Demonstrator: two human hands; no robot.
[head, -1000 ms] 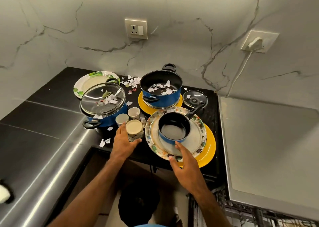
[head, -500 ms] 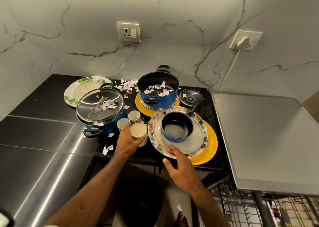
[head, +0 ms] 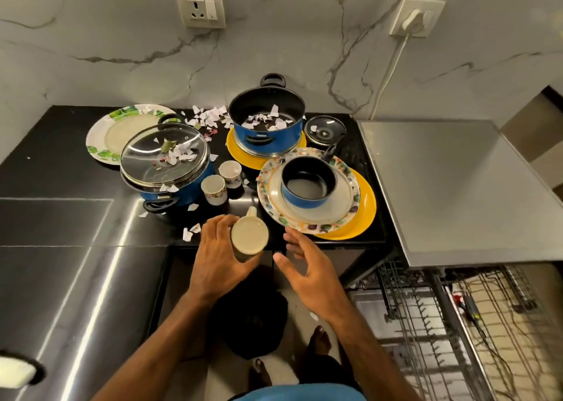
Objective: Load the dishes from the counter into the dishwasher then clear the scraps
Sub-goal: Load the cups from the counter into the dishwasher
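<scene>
1. Since the earlier frame, the mug has come away from the two small cups to the front edge of the counter; the right hand has left the floral plate.
2. Left hand: grasping the mug, fingers curled round its side. Only the mug's mouth and handle show; its body is hidden.
3. Right hand: released, fingers spread, just beside the mug.
4. Saucepan stands on the floral plate; the yellow plate beneath is largely covered.
5. Paper scraps lie on the counter, on the lidded pot and in the open pot.
6. Dishwasher rack: blurred, cut off at the lower right; contents cannot be made out.
</scene>
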